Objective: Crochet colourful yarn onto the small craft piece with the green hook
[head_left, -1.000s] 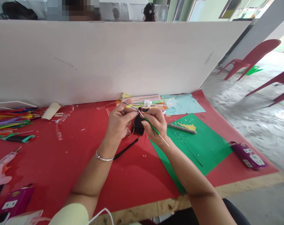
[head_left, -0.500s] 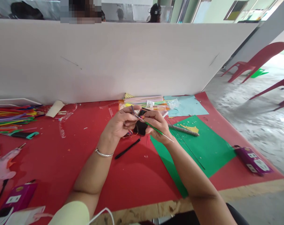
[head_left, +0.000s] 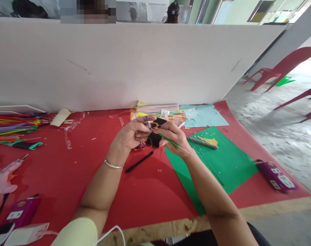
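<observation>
My left hand [head_left: 128, 135] and my right hand [head_left: 174, 136] meet above the middle of the red table, fingers closed. Thumb and fingers of the right pinch a thin green stick [head_left: 168, 139], whose pale end slants down across the palm toward the wrist. A short dark blue strand [head_left: 146, 119] rises from the left hand's pinch. Small red and purple bits sit between the fingertips, too small to make out. Beneath the hands lies a black flat object [head_left: 153, 140], partly hidden, beside a tangle of coloured thread [head_left: 140, 146].
A black pen [head_left: 139, 162] lies nearby. Rightward are a green sheet [head_left: 222, 164], a grey rod [head_left: 204, 142] and a purple box [head_left: 277, 177]. Coloured pipe cleaners [head_left: 14, 126], teal-handled scissors [head_left: 29, 146] and a pink glue gun [head_left: 8, 177] lie left. A white partition [head_left: 119, 68] stands behind.
The fingers shift slightly around the green stick, and its pale end moves a little to the right. Both hands keep their pinch. The view tilts slightly.
</observation>
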Available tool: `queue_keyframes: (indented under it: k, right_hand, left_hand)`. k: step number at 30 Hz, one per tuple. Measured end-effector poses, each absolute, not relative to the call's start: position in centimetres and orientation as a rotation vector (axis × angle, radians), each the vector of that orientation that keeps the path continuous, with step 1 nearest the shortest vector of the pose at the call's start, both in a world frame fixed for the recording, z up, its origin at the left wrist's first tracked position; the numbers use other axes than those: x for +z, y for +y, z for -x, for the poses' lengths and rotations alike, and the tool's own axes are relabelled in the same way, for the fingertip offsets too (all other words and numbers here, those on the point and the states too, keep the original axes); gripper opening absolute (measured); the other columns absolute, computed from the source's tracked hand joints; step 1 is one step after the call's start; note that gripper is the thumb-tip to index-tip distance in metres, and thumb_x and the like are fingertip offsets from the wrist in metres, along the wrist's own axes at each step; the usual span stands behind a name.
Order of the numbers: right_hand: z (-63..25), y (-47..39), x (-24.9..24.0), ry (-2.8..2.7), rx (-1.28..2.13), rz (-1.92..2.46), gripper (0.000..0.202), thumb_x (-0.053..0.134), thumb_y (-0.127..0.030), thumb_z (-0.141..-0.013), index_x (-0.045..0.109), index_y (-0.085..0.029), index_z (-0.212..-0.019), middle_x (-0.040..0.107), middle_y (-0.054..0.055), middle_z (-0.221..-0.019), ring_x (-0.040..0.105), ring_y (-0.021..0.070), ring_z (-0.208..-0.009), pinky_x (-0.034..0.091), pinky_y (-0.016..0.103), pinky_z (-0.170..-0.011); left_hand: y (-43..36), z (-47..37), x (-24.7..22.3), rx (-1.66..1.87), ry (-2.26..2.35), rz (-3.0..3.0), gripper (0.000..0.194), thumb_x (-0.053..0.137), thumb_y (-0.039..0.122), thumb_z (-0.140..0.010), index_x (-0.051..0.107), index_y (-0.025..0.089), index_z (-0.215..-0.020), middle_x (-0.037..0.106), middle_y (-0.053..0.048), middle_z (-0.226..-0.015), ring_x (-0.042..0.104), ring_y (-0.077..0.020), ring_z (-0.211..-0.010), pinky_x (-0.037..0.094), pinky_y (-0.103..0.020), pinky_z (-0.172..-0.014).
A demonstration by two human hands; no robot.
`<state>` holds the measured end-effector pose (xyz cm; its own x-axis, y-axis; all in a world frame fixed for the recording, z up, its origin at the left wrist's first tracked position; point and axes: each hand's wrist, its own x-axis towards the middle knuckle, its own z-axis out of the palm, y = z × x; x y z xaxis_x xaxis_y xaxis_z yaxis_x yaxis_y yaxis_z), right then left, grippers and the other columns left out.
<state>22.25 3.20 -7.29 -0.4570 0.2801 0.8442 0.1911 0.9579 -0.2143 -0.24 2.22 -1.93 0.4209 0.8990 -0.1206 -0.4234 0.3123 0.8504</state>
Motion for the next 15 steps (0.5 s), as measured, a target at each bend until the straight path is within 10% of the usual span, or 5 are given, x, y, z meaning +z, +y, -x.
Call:
queue_keyframes:
  k: [15]
  right_hand:
    - [-23.2,2.5,-5.0,-2.224,-0.292,0.394,0.043,0.058,-0.047,-0.110,0.067,-0.022,-0.145,0.072,0.011,-0.110,0.070,0.0234,-0.097,0.065,0.038,-0.082]
  left_hand:
    - [2.8,1.0,-2.3,1.023,0.716,-0.879,0.042,0.075,0.005,-0.054,0.086,0.020,-0.092,0.060,0.006,-0.062,0.023,-0.0002,-0.040,0.011,-0.020,-0.040]
